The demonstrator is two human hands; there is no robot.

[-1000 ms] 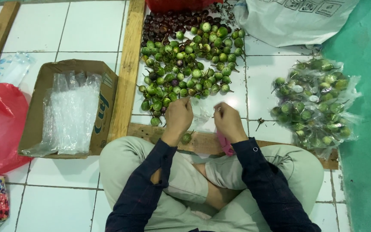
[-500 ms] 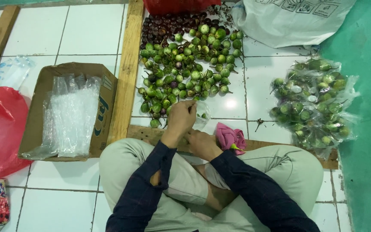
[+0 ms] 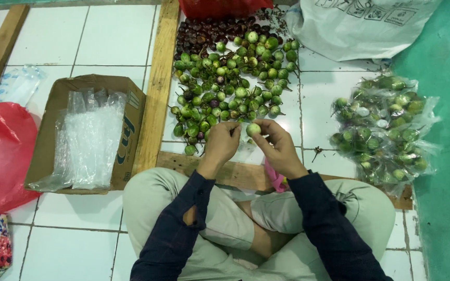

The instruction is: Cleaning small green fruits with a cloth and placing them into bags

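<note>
Between the left hand (image 3: 224,143) and right hand (image 3: 277,145), a small round green fruit (image 3: 253,129) is pinched by the fingertips of both. Just beyond the hands lies a heap of green fruits (image 3: 230,88) on the tiled floor (image 3: 115,36); bagged fruits (image 3: 386,130) sit right of the right hand.

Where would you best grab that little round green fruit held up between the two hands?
By its round body, pinched across the middle from above. The small green fruit sits between the fingertips of the left hand and the right hand, clear of the pile; its smooth sides are exposed on top.
</note>
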